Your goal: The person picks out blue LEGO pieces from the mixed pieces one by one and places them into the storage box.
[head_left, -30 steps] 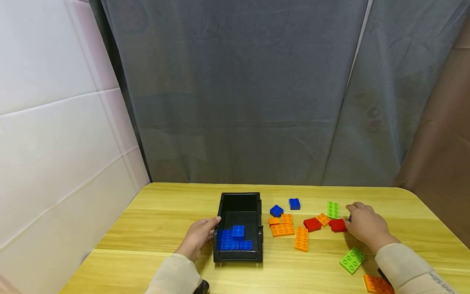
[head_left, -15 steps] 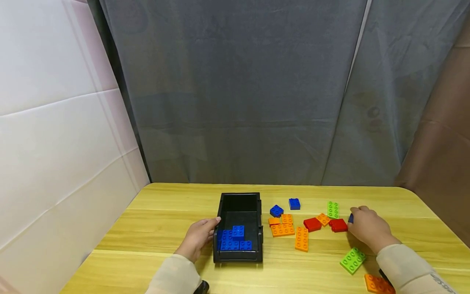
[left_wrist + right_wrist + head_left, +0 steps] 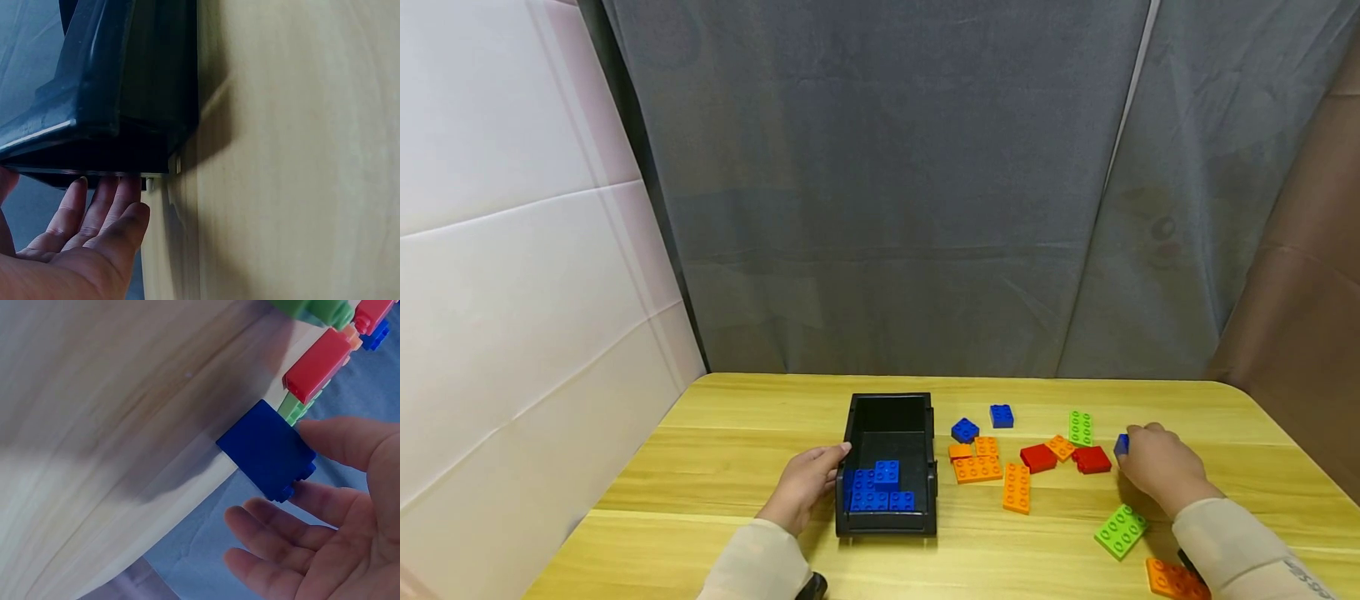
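Between thumb and index finger, my right hand pinches a blue toy building brick; its other fingers spread below in the right wrist view. The brick's plain side faces that camera, with studs toward the palm. At the left side of a black plastic bin, my left hand holds the rim, thumb on top and fingers under the lip. Several blue bricks lie in the near end of the bin.
Two blue bricks and several orange bricks lie right of the bin. Farther right are red bricks and a green brick. Another green brick and an orange brick lie by the right forearm.
My right hand has drawn slightly right and nearer with the blue brick, which shows more beyond the fingertips now. The left hand and bin have stayed put.
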`<state>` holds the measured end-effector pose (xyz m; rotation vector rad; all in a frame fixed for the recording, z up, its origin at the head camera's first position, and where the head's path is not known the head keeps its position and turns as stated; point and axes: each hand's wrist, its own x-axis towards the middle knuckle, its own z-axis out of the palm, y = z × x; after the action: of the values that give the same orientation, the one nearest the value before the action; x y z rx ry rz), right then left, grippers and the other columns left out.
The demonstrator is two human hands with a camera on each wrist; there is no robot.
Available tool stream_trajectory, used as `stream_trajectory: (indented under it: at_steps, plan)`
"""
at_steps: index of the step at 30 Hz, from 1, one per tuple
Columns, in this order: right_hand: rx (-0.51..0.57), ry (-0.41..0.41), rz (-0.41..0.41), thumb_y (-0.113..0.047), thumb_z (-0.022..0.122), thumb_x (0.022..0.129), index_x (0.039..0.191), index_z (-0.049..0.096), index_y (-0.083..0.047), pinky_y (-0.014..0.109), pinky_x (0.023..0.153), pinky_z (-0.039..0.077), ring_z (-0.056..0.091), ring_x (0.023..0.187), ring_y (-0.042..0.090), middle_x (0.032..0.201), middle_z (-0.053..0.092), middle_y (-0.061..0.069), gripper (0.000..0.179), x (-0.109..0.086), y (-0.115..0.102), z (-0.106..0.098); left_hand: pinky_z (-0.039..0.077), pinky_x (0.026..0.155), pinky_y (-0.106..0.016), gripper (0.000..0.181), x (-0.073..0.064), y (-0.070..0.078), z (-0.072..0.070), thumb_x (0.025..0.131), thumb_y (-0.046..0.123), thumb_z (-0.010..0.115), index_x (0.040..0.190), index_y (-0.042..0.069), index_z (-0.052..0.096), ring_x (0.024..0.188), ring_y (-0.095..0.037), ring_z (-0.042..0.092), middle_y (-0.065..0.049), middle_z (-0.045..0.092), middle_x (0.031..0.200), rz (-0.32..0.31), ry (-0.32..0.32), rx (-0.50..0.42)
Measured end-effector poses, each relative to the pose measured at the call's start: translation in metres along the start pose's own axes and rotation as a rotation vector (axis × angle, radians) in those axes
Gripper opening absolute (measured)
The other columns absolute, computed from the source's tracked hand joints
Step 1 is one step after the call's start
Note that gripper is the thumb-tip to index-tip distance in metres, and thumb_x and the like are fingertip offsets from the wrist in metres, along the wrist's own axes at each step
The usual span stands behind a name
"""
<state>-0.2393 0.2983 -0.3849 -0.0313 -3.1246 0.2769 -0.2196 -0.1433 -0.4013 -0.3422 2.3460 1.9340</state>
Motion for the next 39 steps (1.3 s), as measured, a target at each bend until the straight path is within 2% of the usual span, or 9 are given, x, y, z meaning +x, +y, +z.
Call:
stream_trajectory:
  at_steps: [6,11,22,28,39]
  plan:
    - [-0.019,-0.023,-0.002,-0.009,0.062,0.089,0.116,0.054,0.016,0.062,0.076,0.052,0.058,0.091,0.049,0.098,0.055,0.034,0.039,0.0008,0.0012,-0.0011,0.042,0.103,-0.051,0.059,-0.0004,0.0002,-0.0004,0.095,0.039,0.058,0.126,-0.01,0.056,0.119,-0.04,0.055,-0.026,0.057,0.128,0.002,0.003,0.004]
    - [-0.031,-0.046,-0.009,-0.01,0.064,0.089,0.108,0.056,0.015,0.058,0.073,0.053,0.059,0.085,0.044,0.091,0.056,0.028,0.032,0.0019,0.002,-0.0026,0.042,0.103,-0.051,0.059,-0.0005,0.0001,-0.0007,0.095,0.041,0.058,0.126,-0.01,0.056,0.118,-0.04,0.055,-0.025,0.058,0.128,0.0,0.007,0.011]
    - [-0.031,-0.052,-0.03,-0.013,0.069,0.088,0.099,0.058,0.015,0.053,0.073,0.054,0.057,0.076,0.033,0.084,0.055,0.022,0.032,0.0028,0.0027,-0.004,0.043,0.103,-0.05,0.059,-0.0004,0.0002,-0.0013,0.095,0.041,0.057,0.126,-0.01,0.056,0.117,-0.039,0.056,-0.025,0.057,0.128,-0.004,0.014,0.016]
    - [-0.026,-0.048,-0.052,-0.013,0.07,0.087,0.095,0.057,0.014,0.052,0.073,0.054,0.058,0.074,0.032,0.083,0.056,0.021,0.031,0.0036,0.0052,-0.0044,0.043,0.103,-0.051,0.061,-0.0001,-0.0006,-0.0013,0.095,0.042,0.058,0.126,-0.01,0.055,0.118,-0.04,0.055,-0.026,0.056,0.13,-0.001,0.011,0.015]
    - [0.011,-0.076,-0.013,-0.015,0.067,0.088,0.097,0.055,0.013,0.048,0.074,0.052,0.051,0.073,0.029,0.084,0.055,0.02,0.032,0.004,0.0085,-0.0041,0.044,0.102,-0.05,0.059,0.0003,-0.0015,0.0001,0.094,0.042,0.058,0.124,-0.009,0.057,0.114,-0.038,0.058,-0.023,0.061,0.124,-0.001,0.015,0.012]
